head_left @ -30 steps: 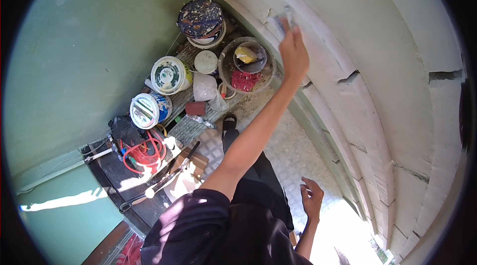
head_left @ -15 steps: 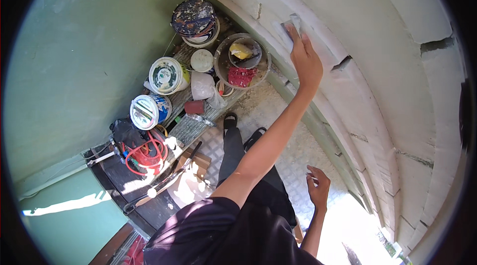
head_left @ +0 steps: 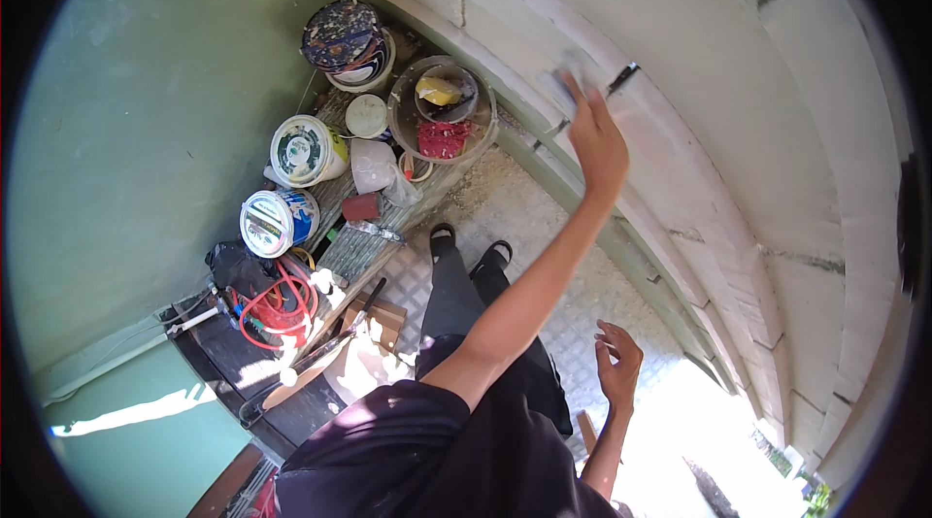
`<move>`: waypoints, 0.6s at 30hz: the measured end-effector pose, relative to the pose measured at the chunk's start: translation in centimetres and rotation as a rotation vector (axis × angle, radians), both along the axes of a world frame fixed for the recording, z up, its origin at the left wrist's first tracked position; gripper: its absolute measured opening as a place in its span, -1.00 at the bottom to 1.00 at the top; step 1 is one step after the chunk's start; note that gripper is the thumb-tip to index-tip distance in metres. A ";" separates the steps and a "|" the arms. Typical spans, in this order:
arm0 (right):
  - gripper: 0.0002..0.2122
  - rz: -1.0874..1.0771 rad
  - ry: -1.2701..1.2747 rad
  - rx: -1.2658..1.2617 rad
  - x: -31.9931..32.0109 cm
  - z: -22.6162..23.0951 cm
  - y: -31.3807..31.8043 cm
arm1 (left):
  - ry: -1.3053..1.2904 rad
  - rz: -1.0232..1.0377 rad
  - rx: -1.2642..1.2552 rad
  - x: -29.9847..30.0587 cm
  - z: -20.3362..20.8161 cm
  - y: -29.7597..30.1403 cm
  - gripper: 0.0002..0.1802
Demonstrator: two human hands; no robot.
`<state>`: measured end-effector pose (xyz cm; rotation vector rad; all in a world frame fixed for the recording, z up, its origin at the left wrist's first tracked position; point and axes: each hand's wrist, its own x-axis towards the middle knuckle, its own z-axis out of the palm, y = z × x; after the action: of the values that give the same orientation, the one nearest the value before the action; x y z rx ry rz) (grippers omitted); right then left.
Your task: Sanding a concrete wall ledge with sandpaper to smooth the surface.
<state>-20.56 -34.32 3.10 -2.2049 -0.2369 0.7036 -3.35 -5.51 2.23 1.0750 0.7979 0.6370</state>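
My left hand (head_left: 597, 144) reaches up and out to the pale wall (head_left: 670, 159), its fingers closed on a flat grey putty knife (head_left: 557, 89). The blade is smeared by motion and lies close to the wall's face, beside a dark gap (head_left: 622, 78) in a ledge. Whether the edge touches the wall I cannot tell. Lower down on the right, my right hand (head_left: 619, 367) hangs with bent fingers, apart from the wall. Something small and whitish shows between its fingers, too small to name.
A plank bench (head_left: 374, 251) on the left bears a paint-spattered bucket (head_left: 342, 37), a lidded white bucket (head_left: 303, 151), a blue and white bucket (head_left: 277, 224) and a round basin (head_left: 490, 120) with a yellow sponge (head_left: 439, 91) and red cloth. Beside it lies a red hose (head_left: 260, 338).
My left hand has slid the putty knife along the wall, nearer to me and closer to the dark gap. The view has shifted a little; my right hand keeps its pose.
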 end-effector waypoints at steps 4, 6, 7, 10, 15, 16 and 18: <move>-0.69 -0.065 -0.012 -0.048 -2.0 0.0 -2.3 | 0.009 0.272 0.136 1.4 -0.9 0.7 -0.49; -0.70 -0.070 -0.010 -0.069 -2.8 -0.1 -2.3 | 0.022 0.235 0.289 1.6 -2.8 -1.2 -0.51; -0.70 -0.060 0.007 -0.082 -3.0 -0.2 -2.4 | 0.022 0.236 0.288 1.5 -2.8 -2.6 -0.51; -0.70 -0.008 0.017 -0.061 -3.0 0.4 -1.3 | 0.034 0.178 0.364 1.8 -3.8 -5.5 -0.47; -0.70 0.111 -0.033 0.048 -1.5 0.7 0.7 | 0.162 0.485 0.912 2.3 -5.7 -4.0 -0.41; -0.68 0.110 -0.033 0.052 -1.3 0.5 0.3 | 0.149 0.480 0.910 2.1 -4.7 -4.2 -0.41; -0.65 0.104 -0.035 0.060 -0.6 0.2 -0.9 | -0.070 0.086 0.076 0.4 -0.9 -3.4 -0.38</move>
<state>-21.21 -35.21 3.26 -2.1606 -0.3884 0.7063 -2.97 -8.89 1.34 1.0859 0.7677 0.7788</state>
